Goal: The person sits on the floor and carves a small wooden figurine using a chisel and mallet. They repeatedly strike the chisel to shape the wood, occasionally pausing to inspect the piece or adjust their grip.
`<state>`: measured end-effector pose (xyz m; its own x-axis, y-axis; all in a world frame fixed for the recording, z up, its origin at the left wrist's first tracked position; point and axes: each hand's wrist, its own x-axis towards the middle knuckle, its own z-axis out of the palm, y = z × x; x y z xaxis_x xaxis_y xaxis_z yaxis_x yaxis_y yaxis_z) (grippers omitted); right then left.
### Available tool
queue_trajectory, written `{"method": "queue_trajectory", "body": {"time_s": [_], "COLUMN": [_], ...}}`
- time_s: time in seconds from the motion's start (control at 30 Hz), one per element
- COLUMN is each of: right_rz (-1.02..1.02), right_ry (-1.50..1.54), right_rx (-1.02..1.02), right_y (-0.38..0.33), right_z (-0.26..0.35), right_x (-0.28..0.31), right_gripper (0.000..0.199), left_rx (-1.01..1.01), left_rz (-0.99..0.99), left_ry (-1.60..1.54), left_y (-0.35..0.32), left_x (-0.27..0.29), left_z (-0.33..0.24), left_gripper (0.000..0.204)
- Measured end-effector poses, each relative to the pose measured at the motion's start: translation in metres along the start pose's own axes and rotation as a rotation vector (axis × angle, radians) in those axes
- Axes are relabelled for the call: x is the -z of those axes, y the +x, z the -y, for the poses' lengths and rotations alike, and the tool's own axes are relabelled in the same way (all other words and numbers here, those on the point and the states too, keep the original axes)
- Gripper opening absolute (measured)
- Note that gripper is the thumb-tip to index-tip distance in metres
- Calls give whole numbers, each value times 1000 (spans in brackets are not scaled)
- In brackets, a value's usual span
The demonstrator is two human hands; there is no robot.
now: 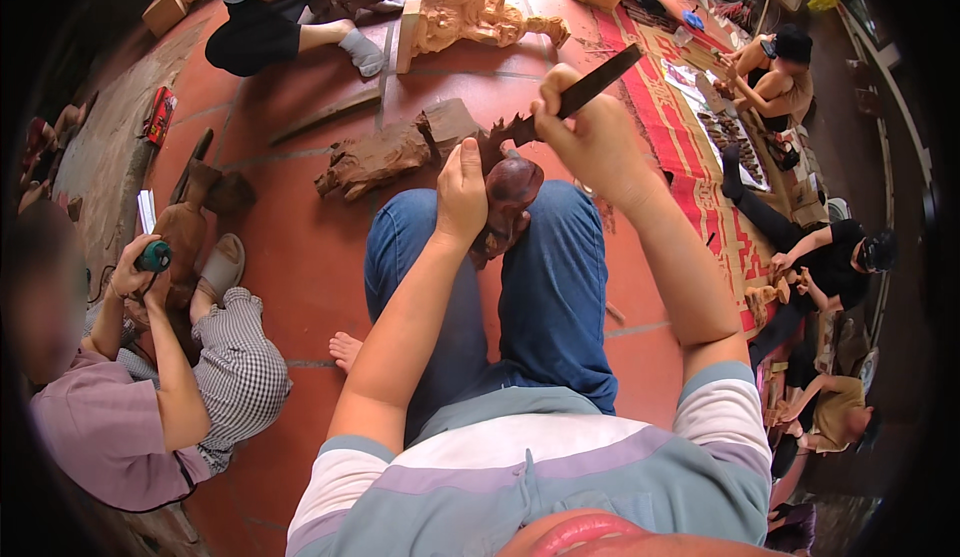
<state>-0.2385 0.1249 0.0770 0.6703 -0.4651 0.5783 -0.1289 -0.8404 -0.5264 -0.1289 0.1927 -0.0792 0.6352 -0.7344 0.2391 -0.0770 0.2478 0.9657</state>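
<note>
A dark reddish-brown wood carving with a smooth rounded part and jagged upper edges stands between my jeans-clad knees. My left hand grips its left side, thumb up and the other fingers partly hidden. Above the carving, my right hand is closed around a long, dark flat file, which slants up to the right. The file's lower end meets or overlaps the carving's jagged top; whether they touch, I cannot tell.
Rough wood blocks lie on the red tiles just beyond my knees. Past them rests a pale carved statue. A person with a green-and-black power tool sits at left. Several people work along the red patterned mat at right.
</note>
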Motion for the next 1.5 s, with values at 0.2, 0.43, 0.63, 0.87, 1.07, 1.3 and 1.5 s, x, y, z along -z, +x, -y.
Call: {"method": "queue_trajectory", "body": {"time_s": [0.2, 0.43, 0.63, 0.87, 1.07, 1.3, 1.5], "right_rz": [-6, -84, -163, -287, -549, -659, -769], "right_ry": [-119, -151, -252, 404, 863, 985, 1036], "right_rx": [-131, -216, -193, -375, -560, -357, -344], "right_y": [0, -2, -6, -90, -146, -143, -168], "right_z": [13, 13, 4, -13, -23, -16, -26], "right_x": [7, 13, 31, 80, 62, 67, 77], "right_gripper": [19, 16, 18, 15, 16, 18, 18], "left_rx": [2, -2, 8, 159, 12, -311, -154], "left_rz": [-16, -13, 2, -65, -47, 75, 336], "left_ry": [16, 78, 78, -283, -100, 773, 778], "left_y": [0, -1, 0, 4, -24, -42, -24], "left_x": [-3, 1, 5, 22, 43, -13, -9], "left_z": [-3, -9, 3, -4, -57, -82, -98], "left_gripper": [51, 52, 48, 39, 30, 53, 43]}}
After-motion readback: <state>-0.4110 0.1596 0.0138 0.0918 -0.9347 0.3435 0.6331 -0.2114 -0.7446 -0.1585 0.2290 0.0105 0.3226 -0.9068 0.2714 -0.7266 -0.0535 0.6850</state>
